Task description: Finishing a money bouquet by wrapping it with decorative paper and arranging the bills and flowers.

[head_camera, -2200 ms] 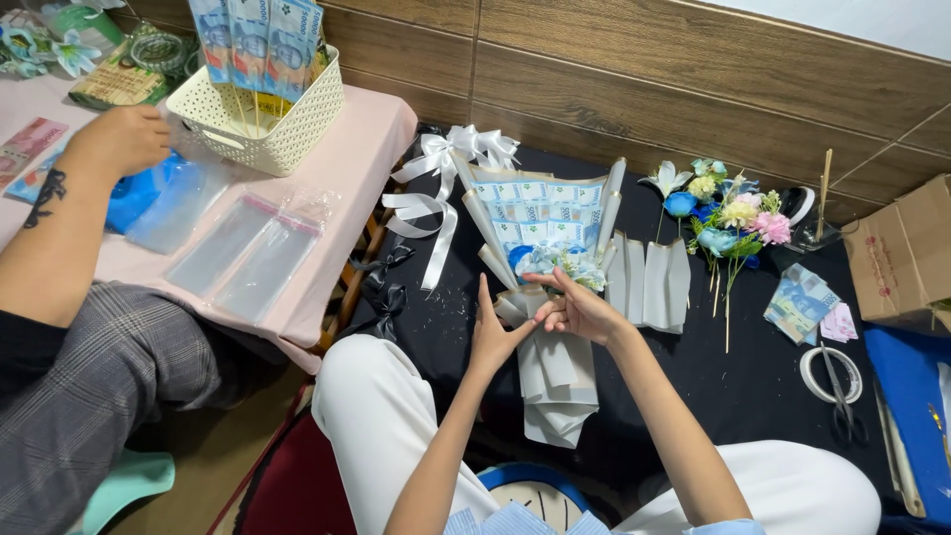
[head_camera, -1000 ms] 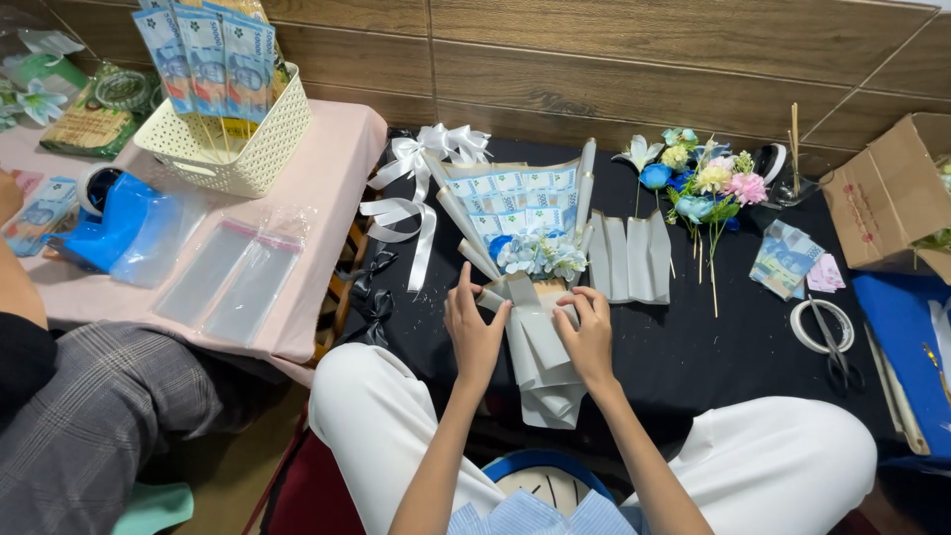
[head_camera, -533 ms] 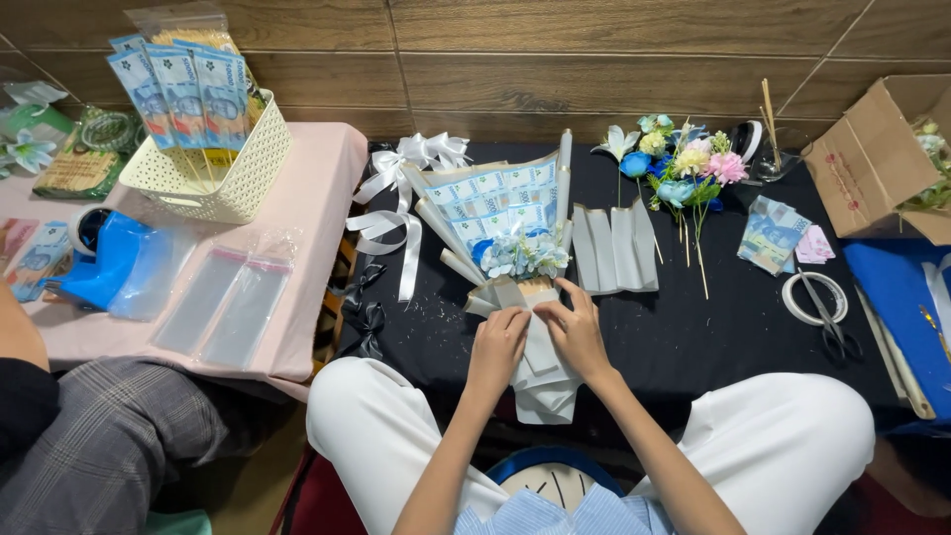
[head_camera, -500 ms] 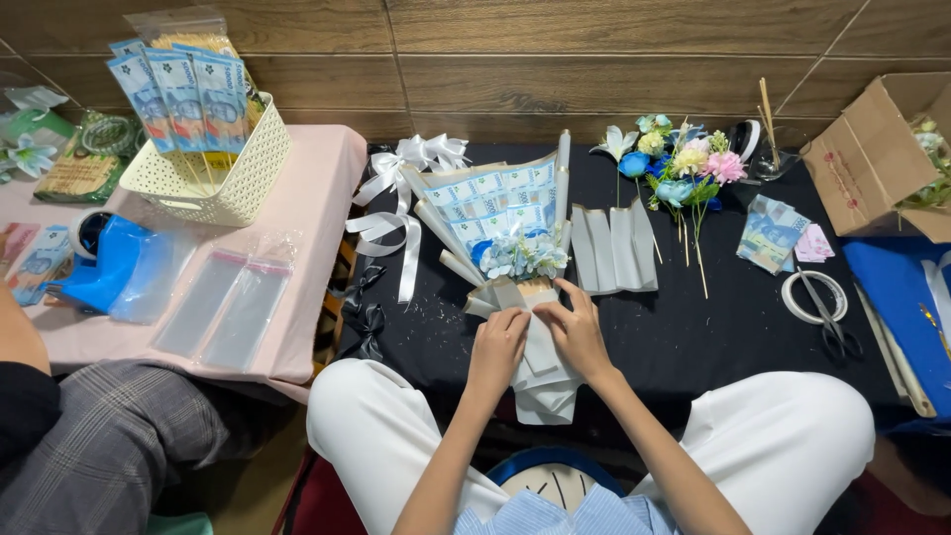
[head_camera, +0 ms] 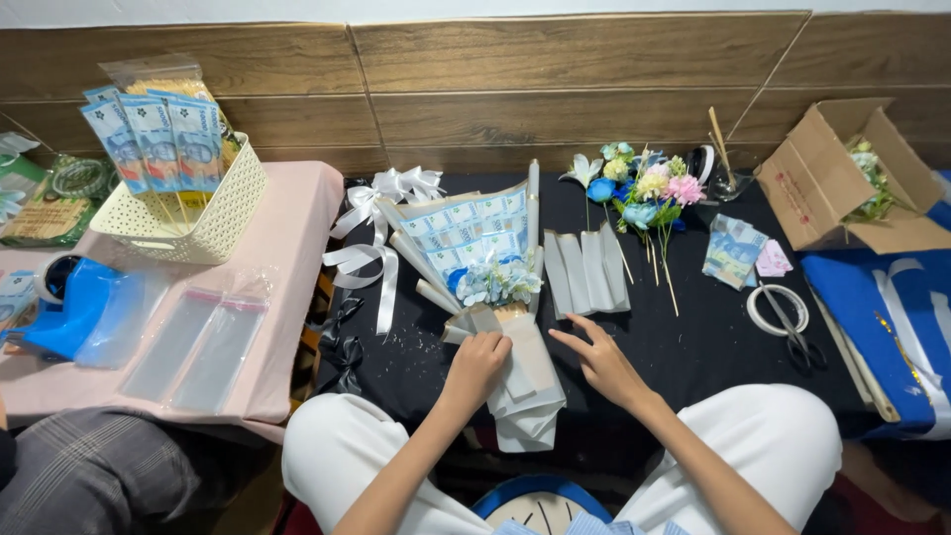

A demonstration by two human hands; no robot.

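Head view: fingers (head_camera: 492,344) of left hand (head_camera: 476,365) curled, pressing grey wrap on bouquet (head_camera: 495,307) stem; right hand (head_camera: 602,363) released, fingers spread flat just beside wrap, reaching toward grey paper strips (head_camera: 586,271). Bouquet lies mid black counter (head_camera: 684,347), fan of banknotes and pale blue flowers already set in wrap. Judged: body assembled, wrapping well along. Unused yet: white ribbon bow (head_camera: 376,213), loose flower sprigs (head_camera: 639,193), tape ring with scissors (head_camera: 783,315).

grey-wrapped blue bouquet (head_camera: 495,297), black tablecloth (head_camera: 693,347), pink tablecloth (head_camera: 287,258), cream basket (head_camera: 213,223)
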